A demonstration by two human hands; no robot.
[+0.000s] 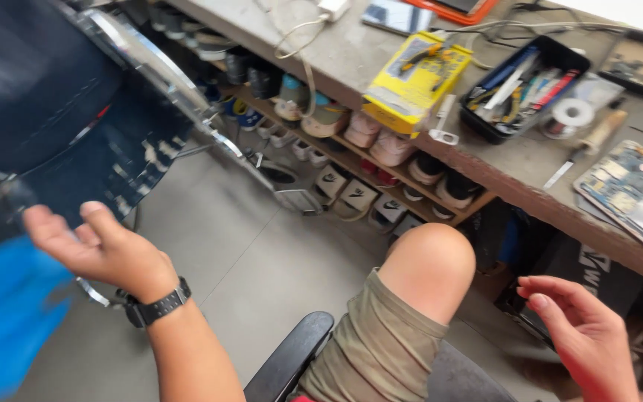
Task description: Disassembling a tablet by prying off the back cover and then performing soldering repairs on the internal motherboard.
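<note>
Left hand (pixel 102 249), palm up with an empty, wide grip, touches the dark cloth (pixel 76 126) at upper left, steadying its edge, while right hand (pixel 578 331) hovers open and empty at lower right below the surface (pixel 515 167).

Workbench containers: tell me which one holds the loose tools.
The black tray, right of the yellow box: open-topped, packed with tools and pens. The yellow box is closed packaging.

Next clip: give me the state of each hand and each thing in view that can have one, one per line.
Left hand: open, palm up, empty, beside the dark chair back.
Right hand: open, fingers curled, empty.
Watch: strapped on left wrist.
Black tray: on the bench, full of tools.
Yellow pack: lying on bench edge.
Solder reel: lying flat.
Shoes: stored on shelf under bench.
</note>
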